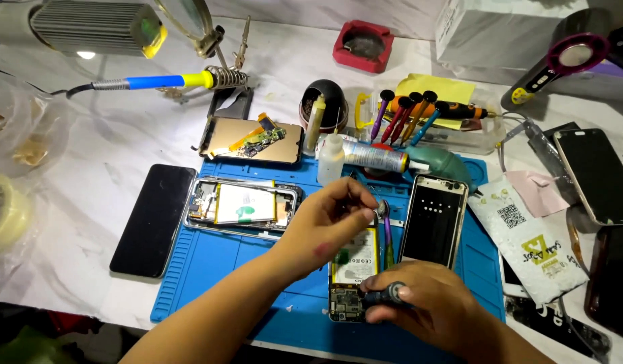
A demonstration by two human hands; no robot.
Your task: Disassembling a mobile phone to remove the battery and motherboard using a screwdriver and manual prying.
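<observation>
At 9 o'clock of my view I see a black phone (154,220) lying flat on the white counter (102,145), just beside the left edge of the blue work mat (210,263). On the mat, at about 10 o'clock from the hands, lies an opened phone frame (243,204) with a white battery inside. Above it, at 11 o'clock, a gold back cover (252,139) carries a small green board, and a soldering iron (156,82) with a blue and yellow handle rests in its spring stand.

My left hand (323,224) hovers over the middle of the mat with its fingers pinched together on a small metal piece; I cannot tell what the piece is. Directly under it, at 6 o'clock, lies the opened phone (355,273), showing a battery with a yellow border and a circuit board at its lower end. My right hand (426,303) is closed around the dark handle of a screwdriver (387,251), and its thin purple shaft runs up along the right edge of this phone.

At 1 o'clock from the hands a phone frame with a screen (434,220) lies on the mat, just beside the screwdriver. Behind it stand a white bottle (330,160) and a rack of screwdrivers (407,111). At 3 o'clock a white printed pouch (527,236) lies on the counter.
</observation>
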